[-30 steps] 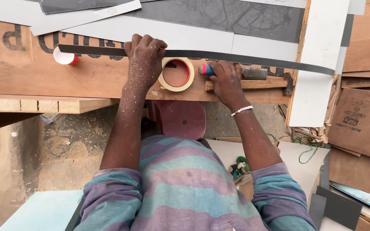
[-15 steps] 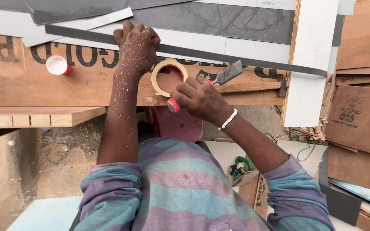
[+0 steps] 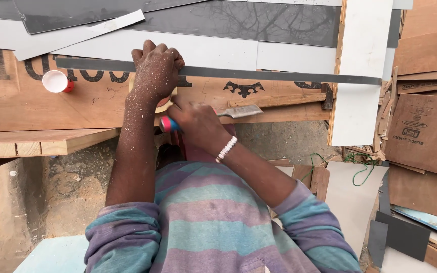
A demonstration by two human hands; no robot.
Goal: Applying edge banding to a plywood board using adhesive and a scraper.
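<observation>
Head view showed the left hand (image 3: 155, 71) lying palm-down on a long dark grey strip (image 3: 279, 75), fingers curled over its far edge, pressing it against the plywood counter (image 3: 36, 108). Under that hand a roll of tape (image 3: 165, 104) peeked out, mostly hidden. The right hand (image 3: 198, 126) was closed around a chisel (image 3: 228, 112) with a red and blue handle; its flat metal blade pointed toward the counter's right end and lay just above the near edge. A small red cup with a white inside (image 3: 56, 81) stood near the counter's left end, just below the strip. A hammer (image 3: 299, 98) rested beyond the blade, toward the right end. A white panel (image 3: 360, 65) crossed the right edge.
</observation>
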